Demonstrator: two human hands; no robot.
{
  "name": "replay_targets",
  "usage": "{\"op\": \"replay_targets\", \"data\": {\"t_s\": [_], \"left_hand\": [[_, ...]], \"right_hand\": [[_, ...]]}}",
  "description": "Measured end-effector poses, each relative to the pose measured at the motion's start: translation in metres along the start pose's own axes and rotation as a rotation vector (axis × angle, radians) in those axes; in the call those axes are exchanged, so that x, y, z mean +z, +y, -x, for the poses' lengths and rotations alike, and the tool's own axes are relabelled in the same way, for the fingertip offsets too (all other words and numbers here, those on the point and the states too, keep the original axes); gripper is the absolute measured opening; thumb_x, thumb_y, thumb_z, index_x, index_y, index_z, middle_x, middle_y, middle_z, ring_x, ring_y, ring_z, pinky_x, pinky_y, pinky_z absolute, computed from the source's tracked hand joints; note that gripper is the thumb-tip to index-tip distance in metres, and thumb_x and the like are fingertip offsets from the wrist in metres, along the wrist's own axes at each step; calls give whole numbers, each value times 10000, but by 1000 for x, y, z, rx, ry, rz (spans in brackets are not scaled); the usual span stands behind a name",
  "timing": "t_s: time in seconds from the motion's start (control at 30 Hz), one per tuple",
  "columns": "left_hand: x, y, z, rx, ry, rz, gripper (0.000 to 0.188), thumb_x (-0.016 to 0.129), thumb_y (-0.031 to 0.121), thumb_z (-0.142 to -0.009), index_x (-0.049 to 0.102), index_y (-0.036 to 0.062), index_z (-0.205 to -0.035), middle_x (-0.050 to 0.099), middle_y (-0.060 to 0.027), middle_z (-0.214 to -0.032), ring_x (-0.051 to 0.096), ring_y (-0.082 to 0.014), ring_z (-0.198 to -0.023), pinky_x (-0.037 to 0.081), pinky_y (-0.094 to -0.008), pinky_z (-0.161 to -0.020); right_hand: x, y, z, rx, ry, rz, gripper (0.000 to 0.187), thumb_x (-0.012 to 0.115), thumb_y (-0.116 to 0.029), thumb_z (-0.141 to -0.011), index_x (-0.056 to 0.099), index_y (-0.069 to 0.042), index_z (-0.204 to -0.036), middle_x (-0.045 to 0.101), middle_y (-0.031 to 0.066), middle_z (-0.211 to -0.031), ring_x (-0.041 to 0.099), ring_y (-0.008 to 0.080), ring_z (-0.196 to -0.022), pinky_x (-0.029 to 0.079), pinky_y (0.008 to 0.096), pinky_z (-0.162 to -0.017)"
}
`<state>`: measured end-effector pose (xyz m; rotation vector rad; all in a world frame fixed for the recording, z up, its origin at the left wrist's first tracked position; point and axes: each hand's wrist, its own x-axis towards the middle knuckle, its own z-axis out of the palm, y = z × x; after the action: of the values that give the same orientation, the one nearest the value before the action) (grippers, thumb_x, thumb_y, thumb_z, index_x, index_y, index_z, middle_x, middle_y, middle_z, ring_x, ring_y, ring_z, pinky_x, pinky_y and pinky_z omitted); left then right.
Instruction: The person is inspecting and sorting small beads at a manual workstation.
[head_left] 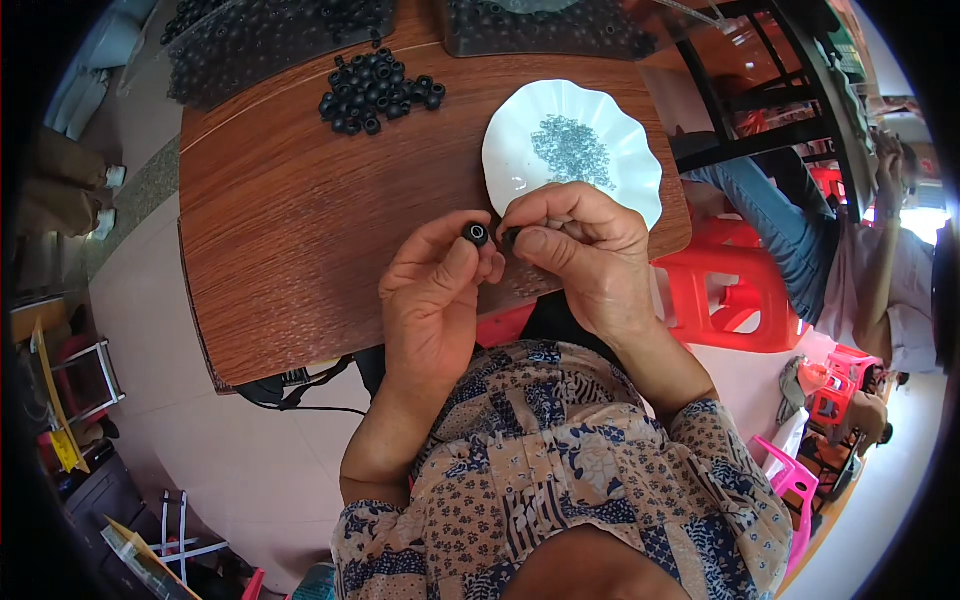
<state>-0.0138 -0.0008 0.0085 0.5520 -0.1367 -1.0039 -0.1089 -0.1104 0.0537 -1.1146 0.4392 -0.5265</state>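
Above the table's near edge, my left hand pinches a small round black plastic part between thumb and fingertips. A pale ring shows in the middle of its face. Close to its right, my right hand is closed, thumb against forefinger, on a small black piece mostly hidden by the fingertips. The two pieces are slightly apart. Just beyond the right hand lies a white wavy-rimmed plate with a heap of tiny silvery metal pieces. A loose pile of similar black parts sits farther left.
Clear plastic bags of black parts, one left and one right, lie along the far edge of the wood-grain table. A red plastic stool stands to the right, near a seated person in jeans.
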Motion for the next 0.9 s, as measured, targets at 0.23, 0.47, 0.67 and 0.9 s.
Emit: {"op": "replay_targets", "data": {"t_s": [0.23, 0.47, 0.67, 0.9], "left_hand": [[0, -3, 2, 59, -6, -107, 220, 618, 47, -874, 607, -37, -1077, 640, -58, -942, 567, -103, -814, 450, -228, -764], [5, -1, 4, 48, 58, -208, 230, 602, 56, -882, 585, -41, -1090, 621, -72, -928, 545, -134, -815, 429, -268, -763], [6, -2, 5, 39, 81, -207, 224, 618, 65, -873, 594, -43, -1069, 621, -73, -925, 541, -134, -805, 430, -262, -752], [6, -4, 5, 24, 89, -206, 225, 635, 70, -862, 603, -46, -1052, 624, -70, -911, 534, -128, -789, 429, -249, -738]], "right_hand": [[3, -4, 0, -78, 0, 83, 160, 604, 110, -801, 635, 40, -941, 618, 81, -929, 588, 129, -840, 476, 231, -763], [5, -5, -3, -220, -47, 361, 156, 571, 139, -814, 614, 66, -945, 588, 98, -914, 623, 153, -742, 524, 245, -658], [4, -3, -3, -271, -55, 444, 162, 581, 144, -797, 630, 54, -922, 573, 93, -925, 616, 145, -732, 522, 233, -636], [1, 3, -1, -298, -21, 445, 197, 621, 132, -753, 645, 27, -918, 598, 91, -946, 569, 150, -879, 461, 243, -771]]}}
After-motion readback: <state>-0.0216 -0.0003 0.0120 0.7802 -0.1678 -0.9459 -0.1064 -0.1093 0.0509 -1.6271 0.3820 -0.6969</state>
